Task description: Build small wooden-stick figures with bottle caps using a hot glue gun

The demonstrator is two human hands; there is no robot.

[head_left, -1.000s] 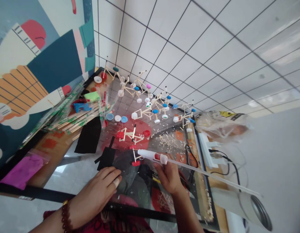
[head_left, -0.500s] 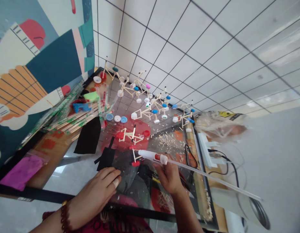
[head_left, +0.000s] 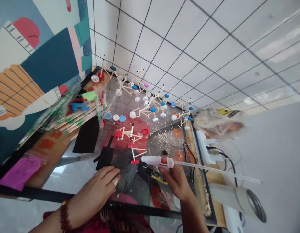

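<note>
My right hand (head_left: 175,181) is closed around a white glue gun (head_left: 156,161) with a long clear glue stick (head_left: 217,171) out of its back. The gun's nozzle points left, close beside a small stick frame with red caps (head_left: 134,161). Flat on the table's near edge rests my left hand (head_left: 101,184), fingers spread, a ring on one, holding nothing. Just beyond it lies a black cut piece (head_left: 106,157). Behind the small frame is a stick model with red caps (head_left: 129,134).
Several stick models with coloured caps (head_left: 152,110) stand along the tiled wall. Wrapped sticks (head_left: 72,119), blue clay (head_left: 79,106) and a purple bag (head_left: 21,171) are on the left. At the right are wood crumbs (head_left: 168,137), a power strip (head_left: 205,145) and a metal-ended cylinder (head_left: 237,197).
My right hand and the glue gun have moved right and slightly down, away from the small red-capped frame. My left hand has hardly moved.
</note>
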